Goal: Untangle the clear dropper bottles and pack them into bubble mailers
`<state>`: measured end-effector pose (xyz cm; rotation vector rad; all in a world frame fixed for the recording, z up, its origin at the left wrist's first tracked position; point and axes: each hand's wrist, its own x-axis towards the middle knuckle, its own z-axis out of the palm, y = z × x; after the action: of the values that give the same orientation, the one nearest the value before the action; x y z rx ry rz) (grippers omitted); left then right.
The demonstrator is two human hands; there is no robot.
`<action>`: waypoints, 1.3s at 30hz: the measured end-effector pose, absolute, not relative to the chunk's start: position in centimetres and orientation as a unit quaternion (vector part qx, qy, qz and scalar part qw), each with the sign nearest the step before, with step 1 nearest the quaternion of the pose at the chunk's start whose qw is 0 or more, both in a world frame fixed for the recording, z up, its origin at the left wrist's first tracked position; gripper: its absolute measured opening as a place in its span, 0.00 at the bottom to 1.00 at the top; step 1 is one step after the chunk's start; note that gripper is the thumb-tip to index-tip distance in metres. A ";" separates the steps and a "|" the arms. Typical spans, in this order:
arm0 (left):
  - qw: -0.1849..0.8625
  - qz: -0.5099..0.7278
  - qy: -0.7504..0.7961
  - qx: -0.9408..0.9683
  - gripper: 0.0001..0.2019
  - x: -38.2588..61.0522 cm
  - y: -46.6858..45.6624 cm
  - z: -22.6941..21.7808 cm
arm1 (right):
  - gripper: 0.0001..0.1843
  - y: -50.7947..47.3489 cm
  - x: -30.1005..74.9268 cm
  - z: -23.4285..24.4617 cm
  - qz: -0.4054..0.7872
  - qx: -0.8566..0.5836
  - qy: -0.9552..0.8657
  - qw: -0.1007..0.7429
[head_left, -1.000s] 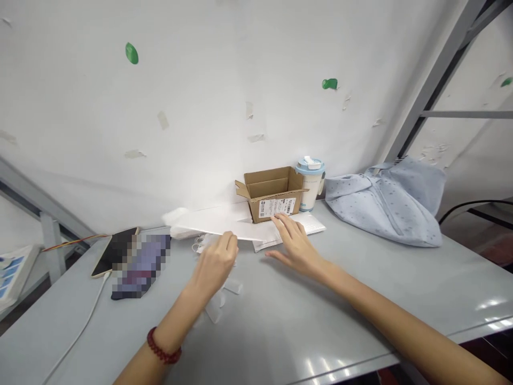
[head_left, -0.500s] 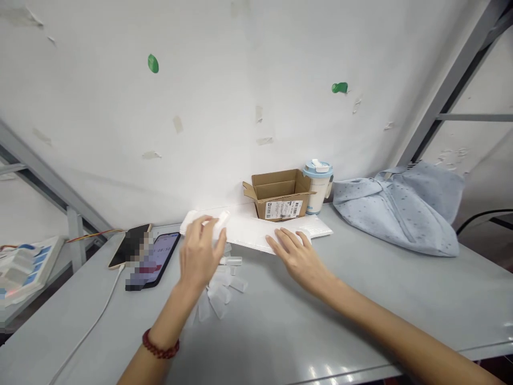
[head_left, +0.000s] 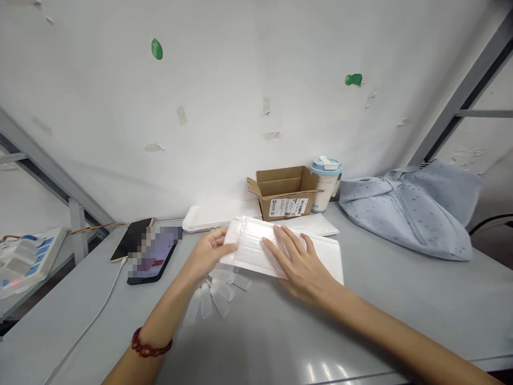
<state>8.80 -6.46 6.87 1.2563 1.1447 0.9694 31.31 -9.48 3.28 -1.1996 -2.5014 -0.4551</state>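
Note:
A white padded envelope [head_left: 256, 243] is tilted above the grey table. My left hand [head_left: 210, 248] pinches its left end between thumb and fingers. Across its front lie the spread fingers of my right hand [head_left: 298, 262], with part of that hand reaching under the lower edge; its grip on the envelope is partly hidden. Just below, several small translucent plastic pieces [head_left: 220, 291] are fanned out on the table, some covered by the envelope. Behind it, more white envelopes [head_left: 216, 214] lie flat near the wall.
An open cardboard box [head_left: 286, 195] and a lidded cup [head_left: 324, 187] stand by the wall. To their right lies a light-blue cloth bag [head_left: 401, 214]. Two phones [head_left: 132, 240] and a white cable [head_left: 94, 321] are on the left, near a power strip [head_left: 34, 259].
The envelope has come up off the table, tilted toward me. My left hand has moved right onto its end, and my right hand has shifted slightly with it.

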 end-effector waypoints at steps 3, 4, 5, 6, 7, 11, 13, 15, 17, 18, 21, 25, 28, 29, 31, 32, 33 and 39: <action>0.600 0.347 0.445 0.567 0.21 10.4 -7.4 6.6 | 0.47 -9.8 31.3 3.5 -0.118 -0.420 -0.884 0.166; 0.606 0.329 0.435 0.579 0.21 10.8 -7.7 6.6 | 0.48 -9.8 31.3 3.5 -0.108 -0.421 -0.885 0.169; 0.609 0.315 0.427 0.590 0.19 11.1 -8.0 6.5 | 0.49 -9.8 31.3 3.5 -0.098 -0.422 -0.885 0.172; 0.609 0.305 0.422 0.599 0.18 11.3 -8.2 6.5 | 0.49 -9.7 31.4 3.5 -0.089 -0.423 -0.885 0.174; 0.606 0.300 0.418 0.607 0.16 11.5 -8.3 6.5 | 0.49 -9.6 31.4 3.4 -0.082 -0.423 -0.885 0.175; 0.568 0.303 0.424 0.637 0.11 11.5 -8.3 6.2 | 0.47 -9.1 31.6 3.2 -0.071 -0.418 -0.885 0.192; 0.526 0.309 0.442 0.658 0.12 11.3 -8.0 6.0 | 0.46 -9.0 31.6 3.2 -0.079 -0.418 -0.882 0.205; 0.475 0.315 0.465 0.677 0.14 10.8 -7.6 6.1 | 0.45 -8.8 31.7 3.2 -0.089 -0.419 -0.879 0.211; 0.435 0.307 0.492 0.689 0.13 9.9 -7.1 6.7 | 0.44 -8.6 31.8 3.3 -0.095 -0.422 -0.878 0.207; 0.421 0.296 0.507 0.692 0.13 9.2 -6.9 7.1 | 0.42 -8.5 31.8 3.2 -0.097 -0.424 -0.877 0.206; 0.398 0.240 0.540 0.702 0.12 6.8 -6.4 8.4 | 0.39 -7.9 32.1 3.0 -0.101 -0.429 -0.873 0.206; 0.383 0.115 0.540 0.740 0.13 4.4 -6.3 9.5 | 0.37 -7.5 32.4 2.7 -0.080 -0.426 -0.878 0.203; 0.348 0.050 0.534 0.769 0.13 4.0 -6.5 9.5 | 0.35 -7.5 32.4 2.5 -0.061 -0.420 -0.882 0.206; 0.337 0.039 0.533 0.775 0.13 4.0 -6.6 9.5 | 0.34 -7.5 32.4 2.5 -0.057 -0.419 -0.882 0.208; 0.320 0.023 0.531 0.784 0.12 4.3 -6.8 9.4 | 0.33 -7.6 32.4 2.6 -0.052 -0.416 -0.882 0.214; 0.313 0.017 0.531 0.788 0.11 4.4 -6.9 9.3 | 0.33 -7.6 32.4 2.6 -0.051 -0.415 -0.882 0.216; 0.305 0.012 0.531 0.790 0.10 4.6 -6.9 9.2 | 0.32 -7.6 32.4 2.6 -0.051 -0.414 -0.882 0.219; 0.266 0.018 0.536 0.801 0.13 4.9 -7.4 7.8 | 0.33 -7.6 32.4 2.5 -0.041 -0.413 -0.881 0.228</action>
<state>4.86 -7.41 7.85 2.1636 1.4475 0.0479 32.38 -7.58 2.48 -1.1364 -2.4261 -0.1141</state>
